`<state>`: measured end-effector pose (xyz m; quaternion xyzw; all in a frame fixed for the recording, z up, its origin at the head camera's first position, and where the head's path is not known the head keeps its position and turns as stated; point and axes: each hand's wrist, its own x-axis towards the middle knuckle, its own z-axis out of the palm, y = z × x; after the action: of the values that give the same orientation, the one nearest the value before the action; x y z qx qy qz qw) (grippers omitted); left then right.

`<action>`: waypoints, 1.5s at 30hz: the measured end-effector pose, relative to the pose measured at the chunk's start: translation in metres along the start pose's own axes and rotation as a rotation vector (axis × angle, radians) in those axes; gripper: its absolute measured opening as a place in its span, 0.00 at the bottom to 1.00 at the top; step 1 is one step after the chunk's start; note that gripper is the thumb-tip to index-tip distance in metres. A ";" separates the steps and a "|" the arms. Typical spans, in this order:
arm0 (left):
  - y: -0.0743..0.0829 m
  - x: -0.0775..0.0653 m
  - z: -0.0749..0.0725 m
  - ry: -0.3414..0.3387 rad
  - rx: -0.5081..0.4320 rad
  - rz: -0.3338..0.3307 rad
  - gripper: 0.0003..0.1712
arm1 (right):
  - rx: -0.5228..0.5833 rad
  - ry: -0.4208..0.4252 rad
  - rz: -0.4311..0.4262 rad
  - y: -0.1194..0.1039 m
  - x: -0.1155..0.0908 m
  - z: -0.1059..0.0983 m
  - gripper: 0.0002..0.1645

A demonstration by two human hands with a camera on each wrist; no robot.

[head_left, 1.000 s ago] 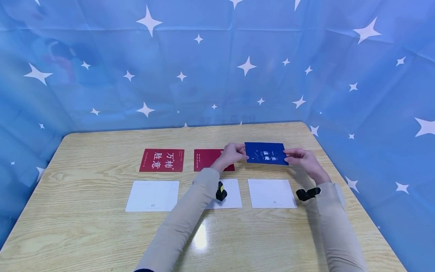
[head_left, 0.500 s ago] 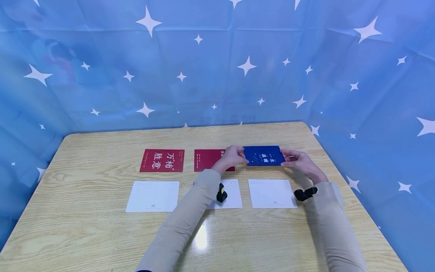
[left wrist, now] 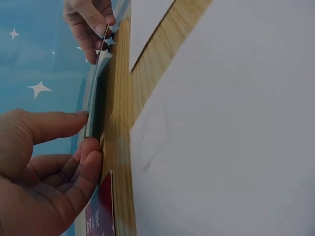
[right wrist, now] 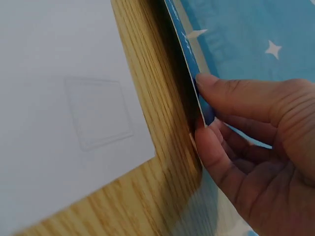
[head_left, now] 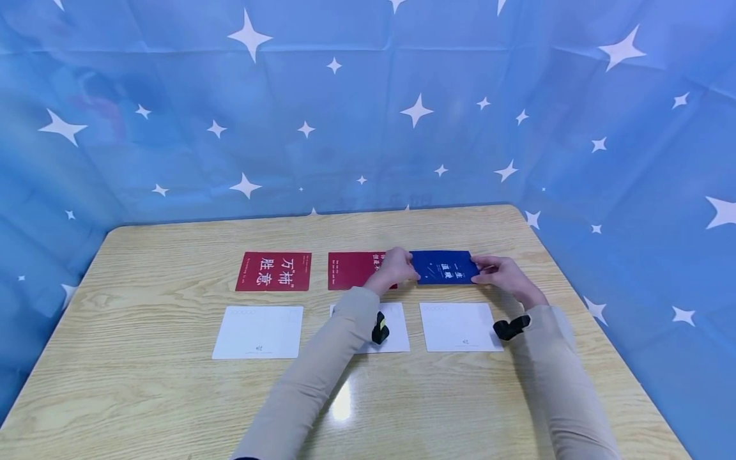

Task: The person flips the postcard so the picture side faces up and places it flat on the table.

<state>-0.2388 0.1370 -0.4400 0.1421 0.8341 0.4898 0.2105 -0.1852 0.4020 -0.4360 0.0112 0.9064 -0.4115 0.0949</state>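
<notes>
A blue card [head_left: 441, 267] with white lettering is held between both hands at the back right of the table. My left hand [head_left: 398, 266] pinches its left edge, thumb on one face and fingertips on the other, as the left wrist view shows. On the opposite edge my right hand [head_left: 501, 276] has the card's corner between thumb and fingers. In both wrist views the card is seen nearly edge-on, slightly above the wood. Just left of it lies a dark red card [head_left: 352, 271], partly covered by my left hand.
Another red card [head_left: 273, 271] lies farther left. In the nearer row are three white cards: a left one [head_left: 257, 332], a middle one [head_left: 397, 329] partly under my left forearm, and a right one [head_left: 461, 327]. A blue star-patterned curtain [head_left: 368, 128] hangs behind the wooden table [head_left: 144, 383].
Both hands have brought the blue card down and slightly left, towards the tabletop beside the dark red card. The other cards have stayed where they were.
</notes>
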 end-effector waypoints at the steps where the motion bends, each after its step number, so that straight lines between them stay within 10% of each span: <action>1: 0.001 0.000 0.001 0.007 0.015 -0.006 0.21 | -0.011 -0.001 0.002 -0.001 0.000 0.000 0.33; 5: 0.006 -0.002 0.003 0.024 0.066 -0.036 0.06 | -0.055 -0.009 0.017 -0.004 0.002 0.001 0.33; 10: 0.009 -0.001 0.008 0.074 0.129 -0.052 0.25 | -0.100 -0.013 0.008 -0.009 0.003 0.002 0.32; 24: 0.015 -0.006 0.014 0.130 0.307 -0.038 0.07 | -0.241 0.044 0.042 -0.023 0.007 0.010 0.29; 39: 0.008 -0.003 0.011 0.101 0.191 -0.029 0.24 | -0.149 0.101 0.047 -0.009 0.005 0.015 0.29; 45: 0.011 -0.005 -0.002 0.096 0.084 0.000 0.07 | -0.073 0.189 -0.016 -0.013 0.001 0.013 0.26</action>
<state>-0.2346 0.1385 -0.4285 0.1269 0.8630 0.4607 0.1642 -0.1857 0.3840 -0.4349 0.0393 0.9257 -0.3762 0.0063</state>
